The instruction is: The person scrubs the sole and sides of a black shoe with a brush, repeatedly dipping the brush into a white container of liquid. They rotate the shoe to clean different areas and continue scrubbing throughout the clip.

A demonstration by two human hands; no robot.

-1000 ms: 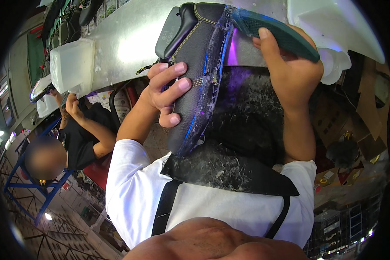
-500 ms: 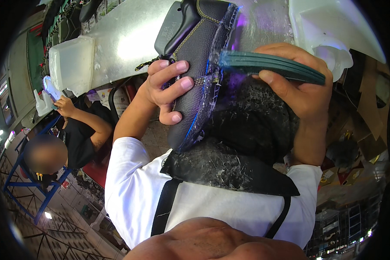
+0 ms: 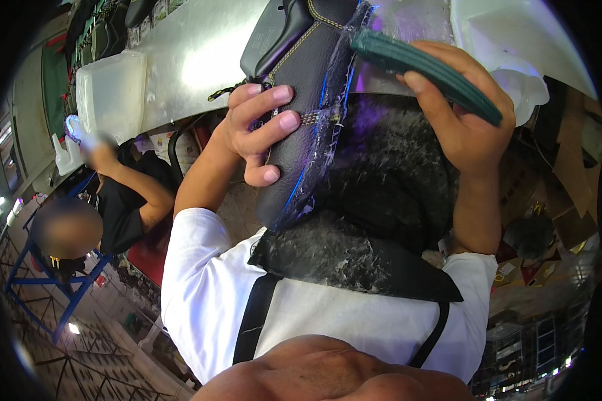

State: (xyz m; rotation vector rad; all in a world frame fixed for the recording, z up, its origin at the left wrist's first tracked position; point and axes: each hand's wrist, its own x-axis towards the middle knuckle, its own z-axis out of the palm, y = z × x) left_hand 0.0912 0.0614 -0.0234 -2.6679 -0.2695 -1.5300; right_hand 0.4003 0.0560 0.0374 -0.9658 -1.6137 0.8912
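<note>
A black leather shoe upper [image 3: 308,80] with yellow stitching lies on its side, its toe end toward me. My left hand [image 3: 257,134] is wrapped round it from the left. Its right edge, with a blue line and ragged stitches, looks coated with a whitish film. A smooth dark shoe last [image 3: 261,50] pokes out of the upper's opening beside a dangling lace [image 3: 226,93]. My right hand [image 3: 468,123] grips a dark green ribbed brush handle [image 3: 425,70]. The handle's far end meets the coated edge near the shoe's heel half; any bristles there are hard to make out.
The shoe's upper part rests over a metal worktable [image 3: 187,53]. A translucent plastic bin [image 3: 112,93] stands left, a white tub [image 3: 515,27] at the right. A stained black apron [image 3: 388,167] covers my lap. Another person [image 3: 140,194] sits at the left.
My right hand has slid the brush up along the coated edge, from the middle toward the heel half, tilting the handle more steeply. The shoe has barely shifted in my left hand.
</note>
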